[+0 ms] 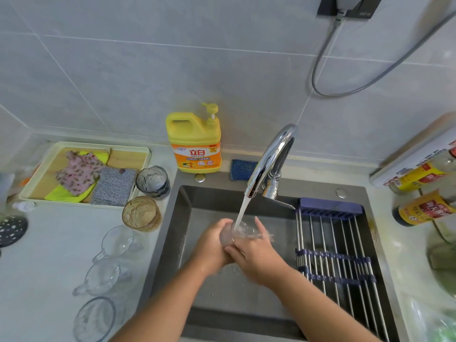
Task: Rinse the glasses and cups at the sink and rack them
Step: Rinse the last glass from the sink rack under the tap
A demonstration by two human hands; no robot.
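Note:
Both hands hold a clear glass [238,232] under the running tap [269,159] over the dark sink [177,218]. My left hand [212,245] wraps its left side and my right hand [254,255] cups it from the right and below. Water streams into the glass and splashes. On the counter to the left stand an amber glass [141,213], a dark blue-grey glass [152,181], two clear handled cups [118,240] [104,276] and a clear glass [95,318] near the front edge. A roll-up rack [333,255] spans the sink's right side with nothing on it.
A yellow detergent bottle [195,141] and a blue sponge [243,169] sit behind the sink. A tray [32,191] with folded cloths lies at the back left. Sauce bottles [419,208] and a cutting board [414,154] crowd the right counter. A grey cable [320,67] hangs on the wall.

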